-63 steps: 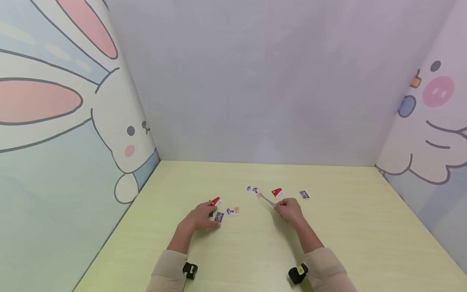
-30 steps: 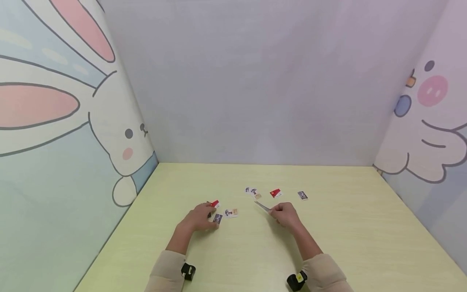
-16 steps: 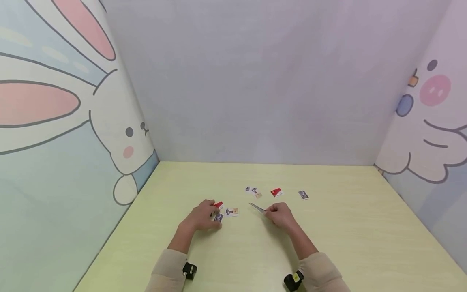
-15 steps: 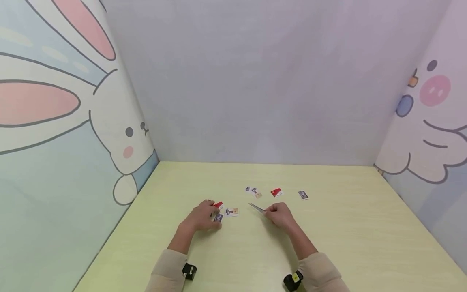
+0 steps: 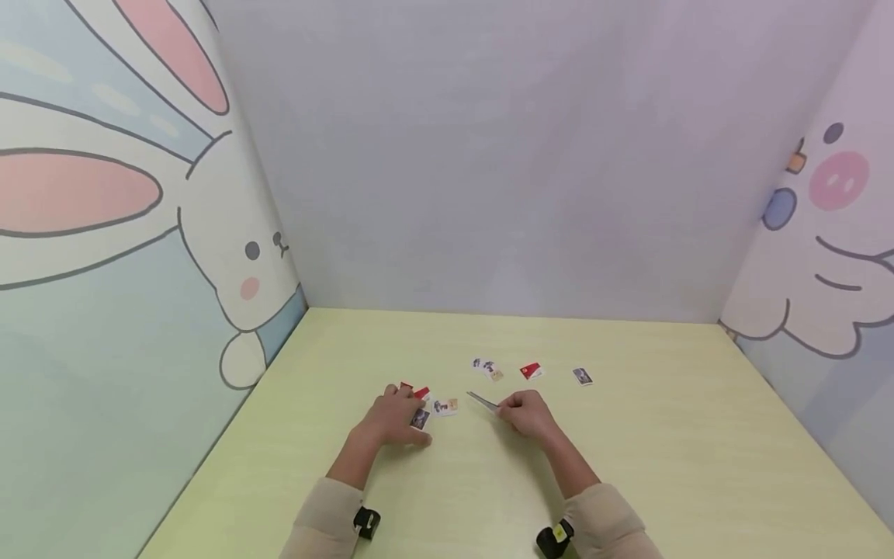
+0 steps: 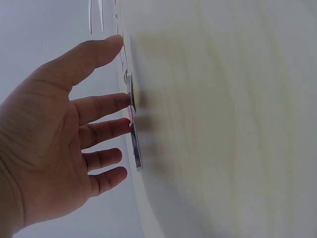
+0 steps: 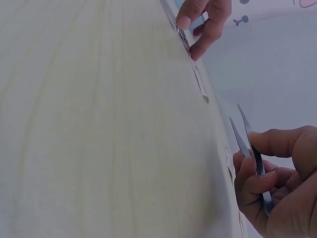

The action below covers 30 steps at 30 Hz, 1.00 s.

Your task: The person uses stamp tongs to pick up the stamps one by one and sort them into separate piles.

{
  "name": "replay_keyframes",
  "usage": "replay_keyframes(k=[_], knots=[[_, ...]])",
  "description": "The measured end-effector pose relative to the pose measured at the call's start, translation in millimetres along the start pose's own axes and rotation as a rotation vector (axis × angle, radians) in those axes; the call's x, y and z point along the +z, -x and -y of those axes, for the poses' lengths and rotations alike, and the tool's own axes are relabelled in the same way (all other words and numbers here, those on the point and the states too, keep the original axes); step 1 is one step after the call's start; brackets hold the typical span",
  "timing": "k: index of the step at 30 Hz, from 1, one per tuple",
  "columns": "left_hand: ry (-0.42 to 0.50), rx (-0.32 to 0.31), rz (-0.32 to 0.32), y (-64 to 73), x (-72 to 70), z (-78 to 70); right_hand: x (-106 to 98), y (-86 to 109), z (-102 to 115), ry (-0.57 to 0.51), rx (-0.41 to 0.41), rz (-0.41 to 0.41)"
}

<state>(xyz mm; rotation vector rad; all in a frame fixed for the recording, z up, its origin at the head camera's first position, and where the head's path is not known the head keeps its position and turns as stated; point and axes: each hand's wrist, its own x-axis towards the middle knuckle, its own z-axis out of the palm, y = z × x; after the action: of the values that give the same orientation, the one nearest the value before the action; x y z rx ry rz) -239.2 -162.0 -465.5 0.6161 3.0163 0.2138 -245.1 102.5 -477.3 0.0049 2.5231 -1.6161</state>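
My right hand (image 5: 527, 414) pinches metal tweezers (image 5: 482, 401) between thumb and fingers. In the right wrist view the two tips of the tweezers (image 7: 239, 139) stand apart with nothing between them. My left hand (image 5: 391, 419) is spread low over small printed cards at the left. Its index and middle fingertips (image 6: 124, 126) touch a dark card (image 6: 136, 148), while the thumb is lifted off. Around that hand lie a dark picture card (image 5: 421, 419), a red-and-white card (image 5: 422, 394) and a white card with small figures (image 5: 445, 407). The hand partly hides the cards under it.
Farther back on the pale table (image 5: 649, 435) lie white figure cards (image 5: 492, 371), another red-and-white card (image 5: 531, 371) and another dark picture card (image 5: 583, 376). A grey wall (image 5: 489, 194) stands behind, with cartoon-printed side walls (image 5: 230, 256) at left and right.
My right hand has drawn the tweezers away from the far white cards, toward the left and nearer me. My left hand has shifted slightly, showing more red at its fingertips.
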Motion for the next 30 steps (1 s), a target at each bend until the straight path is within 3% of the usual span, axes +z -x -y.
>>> replay_keyframes(k=[11,30], knots=[[0.061,0.036,0.005,3.0,0.2,-1.1,8.6,-3.8,4.4,0.02,-0.014,0.024],[0.134,0.017,0.063,2.1,0.1,-0.6,24.7,-11.4,10.3,0.065,-0.085,0.125]])
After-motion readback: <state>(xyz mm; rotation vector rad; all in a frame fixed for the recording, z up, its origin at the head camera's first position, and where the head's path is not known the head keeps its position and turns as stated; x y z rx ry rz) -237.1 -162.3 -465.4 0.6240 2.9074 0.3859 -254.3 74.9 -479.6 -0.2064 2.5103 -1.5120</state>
